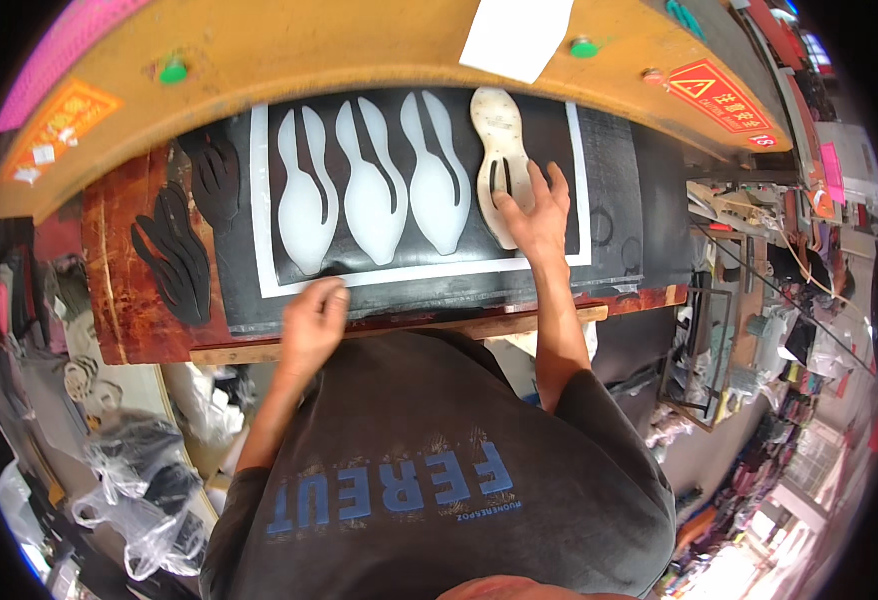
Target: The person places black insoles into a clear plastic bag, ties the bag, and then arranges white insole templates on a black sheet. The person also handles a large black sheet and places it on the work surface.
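My right hand (pixel 537 215) lies on a cream, sole-shaped template (pixel 499 118) with dark specks and slots, its fingers spread apart. The template rests at the right end of a black sheet (pixel 379 272) with a white border (pixel 429 270). To its left are several white slotted shapes in a row: a left one (pixel 304 225), a middle one (pixel 372 215) and a right one (pixel 441 205). At the near edge of the sheet my left hand (pixel 314 318) is closed, its fingers curled; what they hold, if anything, is hidden.
An orange machine beam (pixel 359 50) with green buttons arches over the far side, a white paper (pixel 519 35) hanging from it. Black slotted cut pieces (pixel 174 255) lie on the reddish board at left. Clear plastic bags (pixel 149 490) are at lower left, a metal frame (pixel 699 350) at right.
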Tool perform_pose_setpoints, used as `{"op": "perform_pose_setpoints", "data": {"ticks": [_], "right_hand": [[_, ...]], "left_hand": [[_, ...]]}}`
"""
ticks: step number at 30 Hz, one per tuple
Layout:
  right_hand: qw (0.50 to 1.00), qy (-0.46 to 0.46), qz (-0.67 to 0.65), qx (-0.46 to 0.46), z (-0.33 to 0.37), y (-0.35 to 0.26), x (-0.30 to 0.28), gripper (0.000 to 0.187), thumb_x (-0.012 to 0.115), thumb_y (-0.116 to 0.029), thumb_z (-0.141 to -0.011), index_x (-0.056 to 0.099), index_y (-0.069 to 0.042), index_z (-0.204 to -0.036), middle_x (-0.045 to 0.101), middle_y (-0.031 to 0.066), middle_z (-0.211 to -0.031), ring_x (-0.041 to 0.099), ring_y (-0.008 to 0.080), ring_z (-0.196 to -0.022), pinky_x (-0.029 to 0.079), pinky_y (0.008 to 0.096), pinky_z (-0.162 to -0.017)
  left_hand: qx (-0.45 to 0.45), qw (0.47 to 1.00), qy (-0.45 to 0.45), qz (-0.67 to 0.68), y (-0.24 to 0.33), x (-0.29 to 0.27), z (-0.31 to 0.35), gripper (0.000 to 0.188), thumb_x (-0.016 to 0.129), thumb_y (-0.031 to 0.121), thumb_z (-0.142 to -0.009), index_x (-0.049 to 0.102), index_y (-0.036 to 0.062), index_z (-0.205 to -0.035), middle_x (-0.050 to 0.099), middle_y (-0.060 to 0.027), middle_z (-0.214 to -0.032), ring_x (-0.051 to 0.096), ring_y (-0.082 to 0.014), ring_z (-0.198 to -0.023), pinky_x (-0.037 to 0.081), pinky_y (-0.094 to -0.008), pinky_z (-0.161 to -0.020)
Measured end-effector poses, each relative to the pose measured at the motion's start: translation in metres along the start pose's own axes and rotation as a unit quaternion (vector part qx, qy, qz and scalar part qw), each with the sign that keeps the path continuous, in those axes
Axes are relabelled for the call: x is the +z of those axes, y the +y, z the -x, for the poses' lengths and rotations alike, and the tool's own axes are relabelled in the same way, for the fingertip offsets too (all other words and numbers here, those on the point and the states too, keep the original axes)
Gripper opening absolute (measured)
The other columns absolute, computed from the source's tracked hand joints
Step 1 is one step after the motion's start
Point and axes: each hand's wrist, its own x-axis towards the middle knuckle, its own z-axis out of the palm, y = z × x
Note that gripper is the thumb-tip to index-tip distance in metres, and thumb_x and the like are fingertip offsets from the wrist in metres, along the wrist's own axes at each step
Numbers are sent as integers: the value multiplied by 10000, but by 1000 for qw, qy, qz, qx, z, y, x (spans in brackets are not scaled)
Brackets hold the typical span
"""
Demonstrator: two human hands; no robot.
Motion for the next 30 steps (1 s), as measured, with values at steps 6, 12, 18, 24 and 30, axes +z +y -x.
{"op": "perform_pose_setpoints", "data": {"ticks": [6,12,18,24,30], "right_hand": [[935,78,-320,130,-67,16,-21,614,778,-188,-967,572,73,-1482,697,178,-1329,669,217,-1161,540,337,-1005],[951,76,-297,-43,-166,-45,-41,722,647,-119,-1040,307,18,-1663,729,129,-1241,654,153,-1015,543,301,-931],[978,0,-210,7,-124,-5,10,523,697,-164,-1022,575,26,-1493,744,148,-1130,687,225,-1001,558,358,-935],[982,-22,36,-186,-91,21,64,200,723,-273,-970,818,-111,-1037,747,87,-966,681,323,-948,505,457,-901],[984,-9,11,-179,-94,23,62,173,727,-264,-961,806,-116,-918,738,82,-916,668,326,-879,500,455,-873]], "left_hand": [[66,984,-169,3,20,74,-96,248,677,225,-1002,726,22,-1136,723,-162,-1074,709,-381,-975,566,-442,-872],[190,967,27,-168,14,116,-161,170,751,263,-901,785,131,-1003,700,-76,-969,637,-322,-952,511,-463,-849],[164,963,123,-173,17,128,-224,167,769,291,-890,745,127,-869,673,-60,-906,626,-311,-915,484,-480,-834],[148,966,119,-177,24,127,-229,203,780,286,-880,723,115,-786,677,-61,-853,635,-320,-896,506,-461,-811],[137,965,123,-187,19,134,-232,242,763,324,-880,712,117,-766,675,-59,-854,625,-318,-899,487,-479,-806]]}}
